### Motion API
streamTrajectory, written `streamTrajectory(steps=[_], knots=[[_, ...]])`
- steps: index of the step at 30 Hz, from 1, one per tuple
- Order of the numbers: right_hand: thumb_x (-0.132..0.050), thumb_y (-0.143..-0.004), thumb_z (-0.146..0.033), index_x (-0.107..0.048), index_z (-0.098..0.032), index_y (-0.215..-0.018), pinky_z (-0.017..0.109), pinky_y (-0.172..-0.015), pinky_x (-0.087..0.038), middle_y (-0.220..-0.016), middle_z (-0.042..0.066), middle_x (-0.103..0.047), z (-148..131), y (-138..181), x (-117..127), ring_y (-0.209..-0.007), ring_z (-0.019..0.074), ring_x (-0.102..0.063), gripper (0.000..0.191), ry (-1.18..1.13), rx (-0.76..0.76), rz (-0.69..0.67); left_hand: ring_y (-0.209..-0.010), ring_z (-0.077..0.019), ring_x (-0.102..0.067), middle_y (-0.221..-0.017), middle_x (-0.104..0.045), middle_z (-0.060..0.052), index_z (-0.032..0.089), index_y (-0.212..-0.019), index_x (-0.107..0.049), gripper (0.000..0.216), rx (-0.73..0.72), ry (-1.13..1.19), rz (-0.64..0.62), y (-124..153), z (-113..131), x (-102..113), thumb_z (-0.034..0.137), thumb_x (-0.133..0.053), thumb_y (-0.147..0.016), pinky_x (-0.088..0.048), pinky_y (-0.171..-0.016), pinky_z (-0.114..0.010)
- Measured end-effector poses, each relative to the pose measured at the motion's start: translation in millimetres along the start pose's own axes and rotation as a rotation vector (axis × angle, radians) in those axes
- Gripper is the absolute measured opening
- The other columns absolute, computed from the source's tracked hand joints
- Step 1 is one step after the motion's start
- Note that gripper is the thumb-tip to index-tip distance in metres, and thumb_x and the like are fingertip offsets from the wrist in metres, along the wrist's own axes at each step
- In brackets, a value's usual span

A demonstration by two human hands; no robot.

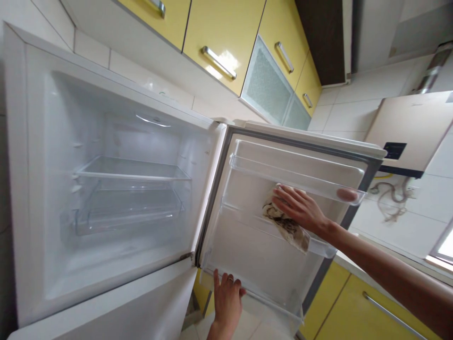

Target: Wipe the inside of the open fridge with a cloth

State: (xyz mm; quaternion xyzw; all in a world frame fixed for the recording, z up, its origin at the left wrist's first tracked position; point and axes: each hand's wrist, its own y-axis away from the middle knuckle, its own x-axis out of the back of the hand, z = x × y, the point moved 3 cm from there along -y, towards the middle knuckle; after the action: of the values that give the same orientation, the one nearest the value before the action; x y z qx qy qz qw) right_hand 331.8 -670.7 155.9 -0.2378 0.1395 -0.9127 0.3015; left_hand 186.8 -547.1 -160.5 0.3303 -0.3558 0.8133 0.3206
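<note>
My right hand (pixel 300 208) presses a patterned, cream-and-dark cloth (pixel 288 231) against the inside of the open fridge door (pixel 244 243), at the middle clear door bin (pixel 320 246). Part of the cloth hangs below my fingers, over that bin's front. Lower down, my left hand (pixel 226 300) has its fingers hooked over the front rim of the bottom door bin (pixel 269 298). A ring shows on one finger. Above my right hand, the top door bin (pixel 297 172) has a reddish oval shape (pixel 347 194) at its right end; what it is I cannot tell.
To the left stands the lit fridge compartment (pixel 85 269), with a glass shelf (pixel 134 167) and a clear drawer (pixel 130 222). Yellow wall cabinets (pixel 222 28) hang above the door. A water heater (pixel 417 134) is on the right wall, over a yellow base cabinet (pixel 350 307).
</note>
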Motion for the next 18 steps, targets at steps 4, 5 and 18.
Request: streamTrajectory(steps=[4,5,18], knots=[[-0.052,-0.099,-0.007,-0.063,-0.022,-0.132,0.046,-0.105,-0.052,-0.146,0.013,-0.061,-12.8,-44.9,-17.9,-0.142,0.031,-0.052,0.039,0.038,0.074,0.067,-0.125,-0.0266,-0.062,-0.11,-0.076,-0.008,0.022,-0.096,-0.079,0.026,0.01,-0.006,0.004,-0.9,-4.2,-9.8,0.016,-0.054,-0.094,-0.015,-0.128,-0.059],[-0.052,-0.099,-0.008,-0.064,-0.022,-0.132,0.046,-0.105,-0.052,-0.146,0.013,-0.062,-16.4,-57.4,-22.3,-0.142,0.0306,-0.052,0.038,0.037,0.081,0.076,-0.125,-0.0274,-0.062,-0.11,-0.076,-0.008,0.022,-0.096,-0.078,0.026,0.003,-0.001,0.016,-1.1,-5.4,-12.4,0.016,-0.054,-0.094,-0.016,-0.128,-0.06],[-0.06,-0.099,-0.016,-0.068,-0.021,-0.124,0.045,-0.1,-0.055,-0.14,0.01,-0.067,-50.5,-159.8,-31.3,-0.137,0.0314,-0.057,0.027,-0.012,0.177,0.378,-0.128,-0.0247,-0.06,-0.112,-0.076,-0.007,0.023,-0.094,-0.079,0.029,0.101,0.061,-0.051,-5.3,-4.1,-14.1,0.016,-0.051,-0.092,-0.007,-0.129,-0.055]])
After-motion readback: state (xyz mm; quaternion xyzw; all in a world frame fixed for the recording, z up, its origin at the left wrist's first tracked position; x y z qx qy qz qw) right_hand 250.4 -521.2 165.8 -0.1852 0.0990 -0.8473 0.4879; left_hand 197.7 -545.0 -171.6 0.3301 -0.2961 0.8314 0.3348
